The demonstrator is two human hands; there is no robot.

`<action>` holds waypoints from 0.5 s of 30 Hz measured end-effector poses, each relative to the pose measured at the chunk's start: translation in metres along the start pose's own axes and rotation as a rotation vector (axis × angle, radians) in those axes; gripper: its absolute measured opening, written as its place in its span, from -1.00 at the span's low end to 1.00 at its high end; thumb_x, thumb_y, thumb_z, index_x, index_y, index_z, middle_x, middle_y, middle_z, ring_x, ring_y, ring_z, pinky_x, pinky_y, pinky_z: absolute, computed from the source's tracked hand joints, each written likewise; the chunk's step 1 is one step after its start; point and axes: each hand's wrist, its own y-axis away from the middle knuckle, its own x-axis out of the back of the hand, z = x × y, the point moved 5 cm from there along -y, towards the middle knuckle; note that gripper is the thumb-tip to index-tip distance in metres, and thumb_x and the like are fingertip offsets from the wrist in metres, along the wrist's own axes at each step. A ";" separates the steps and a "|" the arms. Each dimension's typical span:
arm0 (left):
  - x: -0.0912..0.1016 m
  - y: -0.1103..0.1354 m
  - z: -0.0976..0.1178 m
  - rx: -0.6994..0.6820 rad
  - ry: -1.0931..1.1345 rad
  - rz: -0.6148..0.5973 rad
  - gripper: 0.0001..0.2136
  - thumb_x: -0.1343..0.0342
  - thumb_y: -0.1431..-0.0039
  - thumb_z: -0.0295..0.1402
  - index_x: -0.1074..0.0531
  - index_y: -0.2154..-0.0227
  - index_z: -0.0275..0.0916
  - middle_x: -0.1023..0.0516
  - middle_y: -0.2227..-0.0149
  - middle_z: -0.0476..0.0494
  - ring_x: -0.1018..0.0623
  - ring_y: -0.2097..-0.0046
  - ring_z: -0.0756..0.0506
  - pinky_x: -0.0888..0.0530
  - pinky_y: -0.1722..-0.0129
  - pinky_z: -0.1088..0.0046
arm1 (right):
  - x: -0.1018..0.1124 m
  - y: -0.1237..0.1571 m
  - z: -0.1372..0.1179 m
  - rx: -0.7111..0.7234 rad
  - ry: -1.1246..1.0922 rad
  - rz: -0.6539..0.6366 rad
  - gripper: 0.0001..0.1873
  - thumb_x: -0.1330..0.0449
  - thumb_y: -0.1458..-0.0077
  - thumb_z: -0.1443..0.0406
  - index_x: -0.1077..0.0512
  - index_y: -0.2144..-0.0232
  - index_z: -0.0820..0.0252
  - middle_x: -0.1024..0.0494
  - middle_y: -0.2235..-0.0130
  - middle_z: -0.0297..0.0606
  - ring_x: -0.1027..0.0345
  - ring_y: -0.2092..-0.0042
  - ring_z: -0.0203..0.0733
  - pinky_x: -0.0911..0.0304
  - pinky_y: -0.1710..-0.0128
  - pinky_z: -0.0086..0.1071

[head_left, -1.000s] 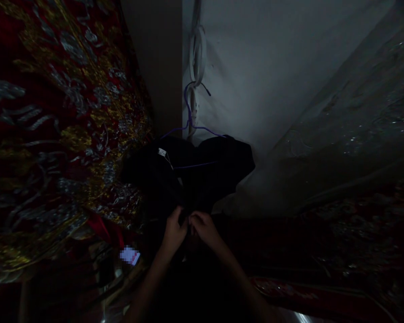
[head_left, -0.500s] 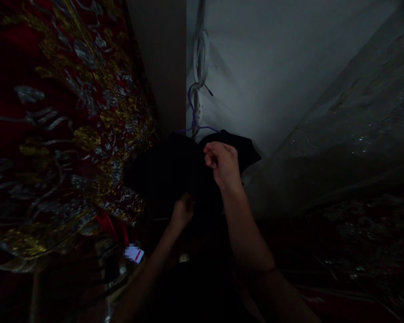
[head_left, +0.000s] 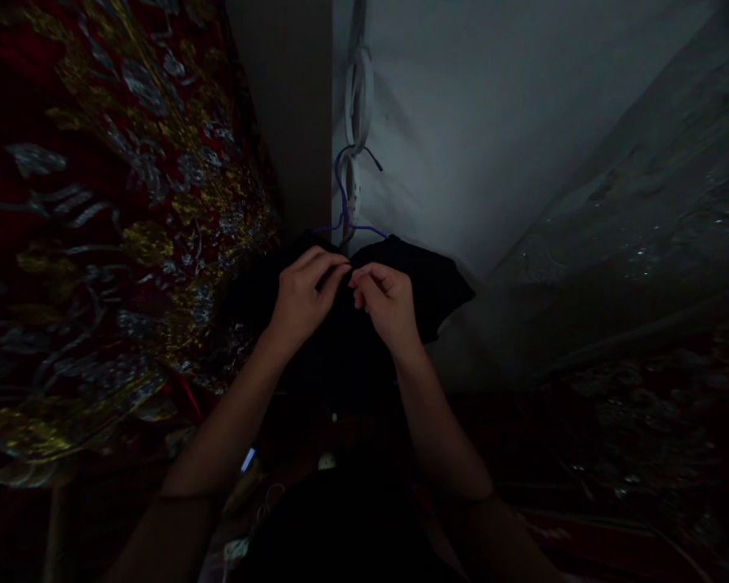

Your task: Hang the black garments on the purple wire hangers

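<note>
A black garment (head_left: 434, 287) hangs on a purple wire hanger (head_left: 342, 194) in a dim corner, hooked on a white cord loop (head_left: 358, 89) on the wall. My left hand (head_left: 304, 295) and my right hand (head_left: 384, 304) meet at the garment's collar, just under the hanger's neck. Both hands have their fingers curled and pinched on the dark cloth near the top. The cloth between them is too dark to make out in detail.
A red cloth with gold and silver embroidery (head_left: 97, 227) hangs close on the left. A pale, glittery sheer fabric (head_left: 632, 243) drapes on the right. The grey wall (head_left: 492, 105) stands behind. A small lit object (head_left: 247, 459) lies low on the left.
Both hands have risen from the garment's lower hem to its collar. The right hand went up first, then the left hand joined it under the hanger.
</note>
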 end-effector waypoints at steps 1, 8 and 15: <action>0.001 -0.003 0.000 -0.012 -0.024 0.015 -0.86 -0.09 -0.32 -0.38 -0.53 0.28 -0.25 -0.57 0.30 -0.10 -0.54 0.24 -0.03 -0.45 0.19 0.47 | 0.000 0.000 0.011 -0.018 0.036 0.011 -0.76 -0.11 -0.09 0.22 -0.41 0.55 0.19 -0.31 0.65 -0.44 -0.17 0.60 -0.37 -0.04 0.57 -0.47; 0.068 0.034 -0.065 0.374 0.110 0.779 -0.81 -0.14 -0.26 -0.22 -0.51 0.24 -0.23 -0.56 0.27 -0.06 -0.54 0.13 -0.07 -0.44 0.00 0.36 | -0.002 0.038 0.096 -0.220 0.077 -0.023 -0.75 -0.11 0.00 0.18 -0.40 0.61 0.16 -0.24 0.68 -0.45 -0.11 0.60 -0.34 0.00 0.56 -0.44; 0.021 0.167 -0.146 1.281 0.873 0.808 -0.87 -0.20 -0.10 -0.26 -0.46 0.43 -0.19 -0.57 0.45 0.00 -0.58 0.28 -0.04 -0.50 0.18 0.43 | 0.004 0.078 0.113 -0.320 -0.081 -0.049 -0.76 -0.13 0.01 0.20 -0.39 0.63 0.16 -0.26 0.69 -0.45 -0.10 0.61 -0.35 0.01 0.57 -0.44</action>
